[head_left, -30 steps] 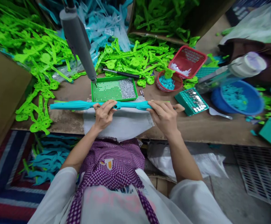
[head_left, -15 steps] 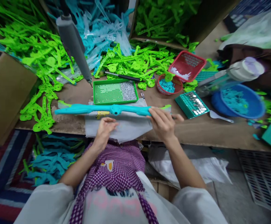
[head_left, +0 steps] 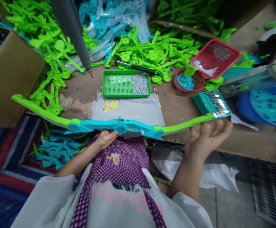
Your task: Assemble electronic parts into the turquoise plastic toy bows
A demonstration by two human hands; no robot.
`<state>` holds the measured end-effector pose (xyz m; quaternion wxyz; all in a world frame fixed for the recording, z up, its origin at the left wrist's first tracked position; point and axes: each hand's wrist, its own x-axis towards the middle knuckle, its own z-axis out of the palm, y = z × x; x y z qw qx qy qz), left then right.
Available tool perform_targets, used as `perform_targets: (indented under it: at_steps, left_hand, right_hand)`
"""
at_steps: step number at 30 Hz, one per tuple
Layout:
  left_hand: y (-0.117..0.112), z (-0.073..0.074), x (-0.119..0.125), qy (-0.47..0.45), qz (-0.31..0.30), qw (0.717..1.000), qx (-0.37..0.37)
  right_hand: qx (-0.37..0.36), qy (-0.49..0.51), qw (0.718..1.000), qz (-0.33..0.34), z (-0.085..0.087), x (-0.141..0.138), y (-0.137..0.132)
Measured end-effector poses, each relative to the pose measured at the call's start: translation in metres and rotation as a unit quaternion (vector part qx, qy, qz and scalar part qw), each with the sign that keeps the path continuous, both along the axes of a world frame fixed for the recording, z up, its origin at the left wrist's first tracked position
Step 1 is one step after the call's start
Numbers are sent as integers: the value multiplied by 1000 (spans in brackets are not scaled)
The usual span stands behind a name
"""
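Note:
A long plastic toy bow (head_left: 104,125), with a turquoise middle and two lime-green limbs, spans the table's front edge. My left hand (head_left: 106,139) is closed on the lower side of its middle, near the round hub. The right green limb (head_left: 187,124) reaches over to my right hand (head_left: 205,136), whose fingers are spread just below and beside its tip. Whether they touch the tip is hard to tell. On the left, the other green limb (head_left: 40,111) sticks out freely. Behind the bow lies a grey cloth (head_left: 133,110) with a yellow cartoon figure.
A green tray (head_left: 117,86) of small metal pieces stands behind the cloth, with a hanging grey power screwdriver (head_left: 77,38) at its left. Green parts (head_left: 152,52) are heaped at the back. A red basket (head_left: 189,80), teal box (head_left: 211,103) and blue bowl (head_left: 243,104) stand right.
The bow's green limbs have swung outward from the turquoise middle, and the bow has come nearer my body. My right hand has moved right and spread; my left now holds the middle.

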<state>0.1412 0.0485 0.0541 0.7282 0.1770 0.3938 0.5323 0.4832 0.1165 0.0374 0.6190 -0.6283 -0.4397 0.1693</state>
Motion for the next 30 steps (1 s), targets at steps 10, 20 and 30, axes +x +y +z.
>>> perform_targets:
  at_steps: [10, 20, 30]
  left_hand:
    - [-37, -20, -46, 94, 58, 992, 62]
    - [-50, -8, -83, 174, 181, 946, 203]
    - [-107, -27, -70, 78, 384, 918, -63]
  right_hand:
    - [85, 252, 948, 173, 56, -51, 14]
    - [212, 247, 884, 336, 110, -129, 36]
    - [116, 257, 863, 419, 108, -218, -17]
